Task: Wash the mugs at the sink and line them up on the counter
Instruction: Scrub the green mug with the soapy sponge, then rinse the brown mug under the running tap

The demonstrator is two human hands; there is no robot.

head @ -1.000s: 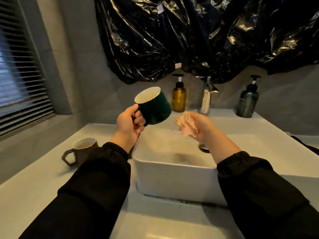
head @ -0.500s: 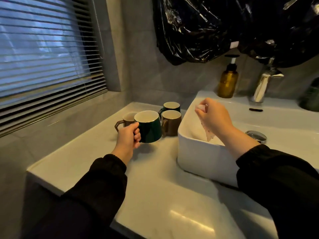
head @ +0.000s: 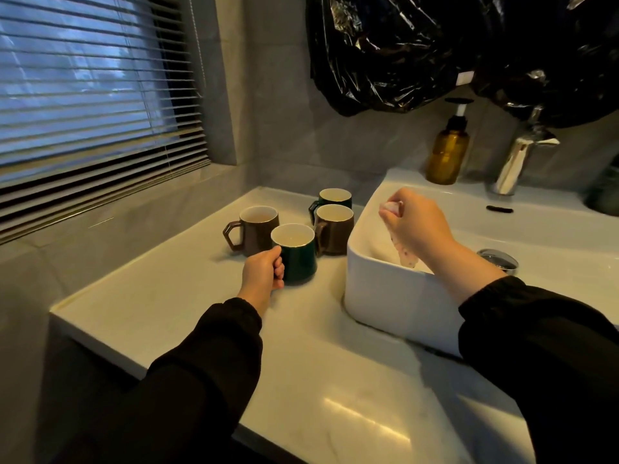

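Observation:
My left hand (head: 263, 271) grips the handle of a dark green mug (head: 296, 254) that stands upright on the white counter (head: 207, 303), left of the sink basin (head: 385, 296). Behind it stand three more mugs: a brown one (head: 256, 229) at the left, another brown one (head: 335, 229) close to the basin, and a green one (head: 333, 197) farthest back. My right hand (head: 417, 226) holds a pinkish cloth (head: 405, 256) over the basin's left rim; the cloth hangs down inside.
An amber pump bottle (head: 447, 155) and a chrome tap (head: 517, 159) stand at the basin's back edge. A drain plug (head: 497, 259) lies in the basin. Black plastic sheeting (head: 435, 51) hangs on the wall. A window with blinds (head: 93, 95) is at the left.
The green mug went from raised over the sink to standing on the counter in front of the other mugs. My right hand with the cloth stayed over the basin. My view swung left.

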